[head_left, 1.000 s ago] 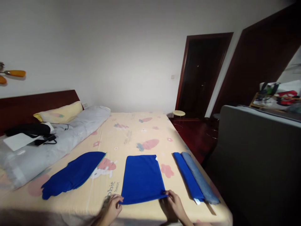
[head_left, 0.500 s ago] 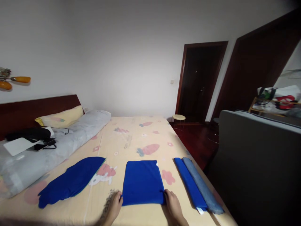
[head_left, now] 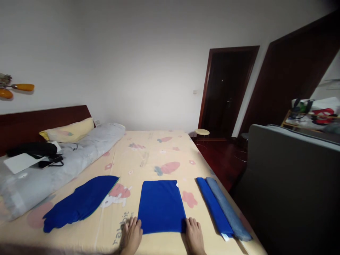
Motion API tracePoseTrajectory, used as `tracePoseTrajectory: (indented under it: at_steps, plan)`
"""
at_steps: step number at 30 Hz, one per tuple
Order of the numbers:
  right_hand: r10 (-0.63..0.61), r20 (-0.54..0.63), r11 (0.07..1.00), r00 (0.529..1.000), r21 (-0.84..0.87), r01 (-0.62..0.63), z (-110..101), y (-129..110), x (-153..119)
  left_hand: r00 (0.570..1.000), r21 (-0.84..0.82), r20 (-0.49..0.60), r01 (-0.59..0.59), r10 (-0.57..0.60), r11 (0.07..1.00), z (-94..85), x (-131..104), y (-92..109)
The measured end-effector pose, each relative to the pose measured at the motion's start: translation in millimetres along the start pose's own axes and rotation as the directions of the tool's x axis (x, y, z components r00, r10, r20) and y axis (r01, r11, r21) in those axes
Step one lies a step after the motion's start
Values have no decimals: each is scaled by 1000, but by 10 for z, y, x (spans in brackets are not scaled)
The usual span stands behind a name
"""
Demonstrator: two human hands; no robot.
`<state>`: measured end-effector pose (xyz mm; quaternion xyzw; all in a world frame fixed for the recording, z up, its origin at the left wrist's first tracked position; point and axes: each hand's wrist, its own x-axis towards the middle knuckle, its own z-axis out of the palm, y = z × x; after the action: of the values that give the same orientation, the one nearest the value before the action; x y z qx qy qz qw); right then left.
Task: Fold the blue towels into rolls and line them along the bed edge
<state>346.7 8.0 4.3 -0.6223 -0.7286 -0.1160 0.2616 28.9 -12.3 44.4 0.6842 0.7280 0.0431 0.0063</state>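
A blue cloth (head_left: 162,205), folded to a rectangle with a small white tag at its far right corner, lies flat on the bed. My left hand (head_left: 132,232) touches its near left corner, fingers curled at the edge. At the near right corner, my right hand (head_left: 194,232) has its fingertips on the cloth's edge. Further left lies a loose, crumpled blue cloth (head_left: 79,203). To the right, a long narrow folded blue cloth (head_left: 214,207) with a white tag rests beside a grey-blue folded one (head_left: 228,209).
The patterned bed sheet (head_left: 143,148) spreads under everything. A grey rolled quilt (head_left: 87,156), a yellow pillow (head_left: 70,131) and black items (head_left: 33,150) are at the left. A dark grey panel (head_left: 289,187) stands beyond the bed's right edge, and a round stool (head_left: 202,132) near the door.
The near edge of the middle cloth now lies flatter. My hands have gone from pinching its near corners to resting over them, with the fingers more spread.
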Motion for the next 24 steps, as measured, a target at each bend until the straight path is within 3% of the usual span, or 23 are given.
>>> tracePoseTrajectory:
  at_steps: [4, 7, 9, 11, 15, 18, 21, 24]
  plan:
    - [68, 51, 989, 996, 127, -74, -64, -508, 58, 1000, -42, 12, -15, 16, 999, 201, 17, 393]
    - [-5, 166, 956, 986, 290, -44, -58, -985, 83, 993, -112, 77, -79, 88, 991, 349, 32, 761]
    - [-34, 213, 938, 977, 343, -43, -41, -1121, 71, 988, -129, 106, -96, 110, 987, 392, 26, 851]
    - [-31, 211, 937, 977, 348, -45, -34, -1017, 33, 992, -114, 88, -82, 92, 990, 374, -4, 742]
    - [-7, 162, 936, 987, 349, -50, -82, -316, -70, 998, -50, -62, -33, 30, 998, 182, -126, 131]
    - [3, 203, 936, 979, 345, -75, -143, 86, -98, 991, -50, -90, -102, 98, 993, -3, -182, -202]
    - [25, 233, 951, 972, 293, -94, -183, 22, -51, 992, -47, -52, -120, 118, 992, -93, -155, -121]
    - [18, 222, 953, 975, 290, -84, -186, -401, 12, 993, -96, 22, -113, 115, 989, -5, -97, 273]
